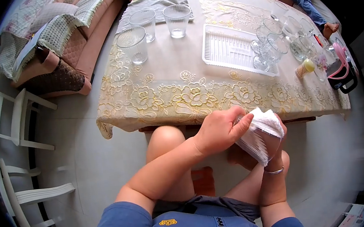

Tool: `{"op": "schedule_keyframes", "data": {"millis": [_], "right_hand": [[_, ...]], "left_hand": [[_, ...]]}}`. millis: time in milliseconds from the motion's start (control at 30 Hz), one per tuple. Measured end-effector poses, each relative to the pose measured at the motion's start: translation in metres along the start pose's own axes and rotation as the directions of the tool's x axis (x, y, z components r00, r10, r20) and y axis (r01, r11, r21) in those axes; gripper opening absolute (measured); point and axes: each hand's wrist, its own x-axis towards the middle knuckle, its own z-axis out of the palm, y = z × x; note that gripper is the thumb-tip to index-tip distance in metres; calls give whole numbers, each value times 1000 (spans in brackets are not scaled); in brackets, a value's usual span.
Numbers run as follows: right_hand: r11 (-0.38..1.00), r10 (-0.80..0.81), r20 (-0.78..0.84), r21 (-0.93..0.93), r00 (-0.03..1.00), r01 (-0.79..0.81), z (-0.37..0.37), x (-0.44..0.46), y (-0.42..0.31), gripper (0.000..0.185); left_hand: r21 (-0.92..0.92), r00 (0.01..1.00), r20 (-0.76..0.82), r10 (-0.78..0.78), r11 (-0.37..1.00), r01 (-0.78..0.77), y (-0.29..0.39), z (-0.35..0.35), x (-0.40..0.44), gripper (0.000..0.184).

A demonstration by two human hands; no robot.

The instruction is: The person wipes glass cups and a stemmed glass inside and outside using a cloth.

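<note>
A ribbed clear glass [256, 146] is tilted above my lap, with a white cloth [266, 121] over its rim and partly inside it. My left hand [223, 129] pinches the cloth between thumb and fingers at the glass's upper left. On the right side, my right hand [280, 141] is wrapped round the glass and cloth, its fingers partly hidden behind them. Three similar glasses [177, 22] stand upright on the table at the back left, two of them partly on a grey cloth [157, 3].
On the lace-covered table [180, 93] lies a white ribbed tray [228, 48], with several stemmed glasses [276, 43] to its right. A small yellow-topped jar [305, 68] and a pink-handled item [340, 63] stand near the right edge. Another person's foot [330, 29] shows beyond.
</note>
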Motion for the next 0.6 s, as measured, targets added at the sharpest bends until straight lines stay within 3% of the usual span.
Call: {"op": "schedule_keyframes", "data": {"millis": [33, 67, 100, 133, 167, 233, 267, 333, 367, 400, 433, 467, 500, 533, 567, 600], "right_hand": [[1000, 1, 0, 1, 1000, -1, 1, -1, 2, 17], [992, -28, 141, -115, 990, 45, 2, -2, 4, 21], [969, -40, 282, -222, 959, 105, 3, -4, 8, 25], [987, 154, 284, -9, 946, -158, 10, -12, 22, 35], [949, 213, 275, 169, 938, -265, 17, -22, 39, 38], [869, 271, 280, 340, 921, -359, 22, -26, 39, 42], [755, 317, 271, 507, 909, -415, 18, -27, 35, 37], [610, 365, 270, 654, 891, -448, 12, -24, 35, 32], [857, 291, 198, 381, 936, -347, 2, -19, 44, 28], [978, 191, 158, 50, 969, -201, -3, -13, 49, 24], [986, 72, 169, -160, 983, -44, -5, -7, 27, 21], [925, -49, 178, -362, 983, 111, -7, -2, 5, 18], [969, 177, 83, 158, 981, -188, -5, -2, -3, 18], [997, 33, 19, 71, 999, -34, -2, -4, 3, 16], [993, -112, -46, -34, 993, 110, 0, -7, 9, 14], [991, 8, -112, 134, 994, 7, 8, -9, 8, 14]], "left_hand": [[-46, 996, -52, 66, 997, -69, 1, 0, -1, 30], [-45, 996, -51, 66, 997, -69, 0, 1, 0, 30], [63, 939, -158, 305, 952, -299, -2, 2, 2, 31], [192, 815, -233, 531, 847, -496, -3, 3, 3, 32], [282, 788, -178, 589, 798, -533, 0, 1, 2, 38], [302, 753, -152, 641, 755, -582, 6, -1, -2, 39], [319, 714, -123, 689, 709, -629, 7, -1, -3, 40], [281, 713, -112, 692, 710, -645, 6, -1, -3, 40], [238, 749, -150, 646, 758, -607, 5, 1, -2, 40], [192, 781, -184, 596, 801, -566, 4, 3, -1, 39], [75, 835, -235, 498, 866, -495, 7, 6, -1, 32], [73, 834, -236, 498, 865, -496, 4, 6, 0, 32], [-78, 897, -191, 399, 905, -419, -3, 6, 2, 29], [-222, 945, -129, 301, 920, -323, -9, 7, 3, 28], [-188, 966, -118, 229, 950, -248, -14, 11, 3, 27], [-188, 966, -119, 228, 951, -247, -10, 9, 2, 27]]}}
